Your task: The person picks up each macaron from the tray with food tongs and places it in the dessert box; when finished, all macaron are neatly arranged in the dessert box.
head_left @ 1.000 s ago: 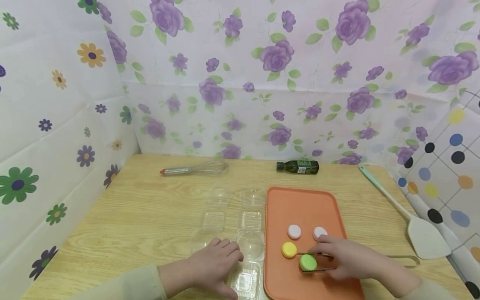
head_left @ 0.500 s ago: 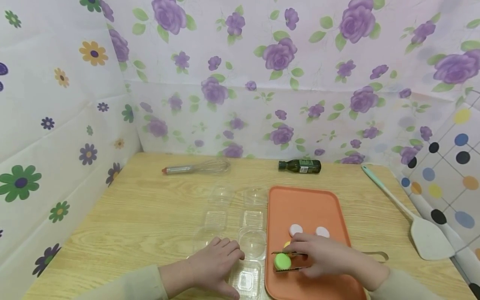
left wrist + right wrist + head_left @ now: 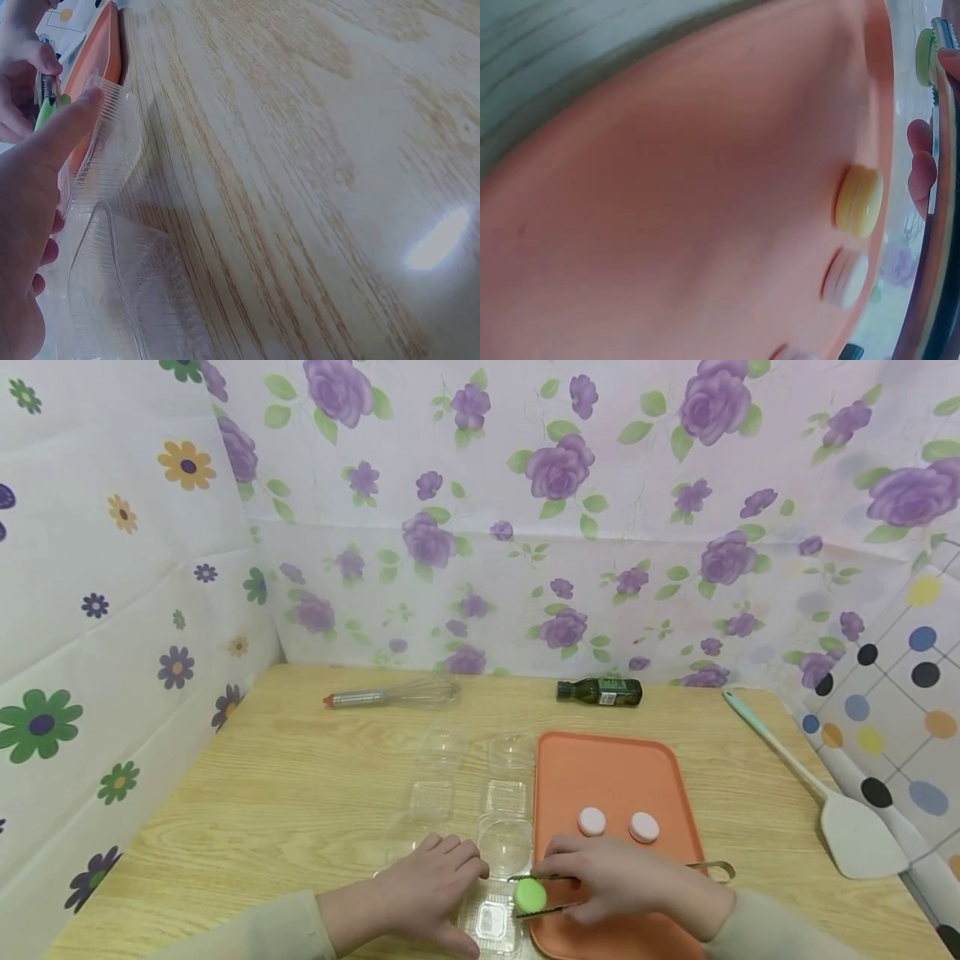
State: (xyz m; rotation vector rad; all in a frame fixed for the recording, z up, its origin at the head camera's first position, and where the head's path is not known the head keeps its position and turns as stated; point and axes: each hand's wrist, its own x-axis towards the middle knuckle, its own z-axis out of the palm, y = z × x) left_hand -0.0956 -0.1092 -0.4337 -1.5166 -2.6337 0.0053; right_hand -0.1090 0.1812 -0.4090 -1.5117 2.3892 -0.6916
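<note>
Four macarons are showing in all. One orange tray point(image 3: 611, 768) is holding three: two pale pink macarons point(image 3: 592, 822) are lying a little apart from each other, and one yellow macaron point(image 3: 860, 201) is lying just beside one of them, masked in the head view by the right hand point(image 3: 622, 881). The fourth, the green macaron point(image 3: 530, 896), is sitting between the two arms of one pair of metal tongs point(image 3: 551, 910), over the meeting of the tray's left rim and the nearest square compartment of the clear plastic packaging point(image 3: 504, 847); whether it is touching either, I cannot tell. The right hand is clamping the tongs between thumb and fingers. The left hand point(image 3: 431, 893) is resting at the packaging, its thumb standing apart from the relaxed fingers. Round and square compartments are running in two rows left of the tray; the left hand is covering some, leaving their count uncertain. Toward the back of the wooden table point(image 3: 285, 793), one whisk point(image 3: 393, 695) and one dark green bottle point(image 3: 600, 692) are lying flat; one spatula point(image 3: 858, 835) is lying right of the tray.
</note>
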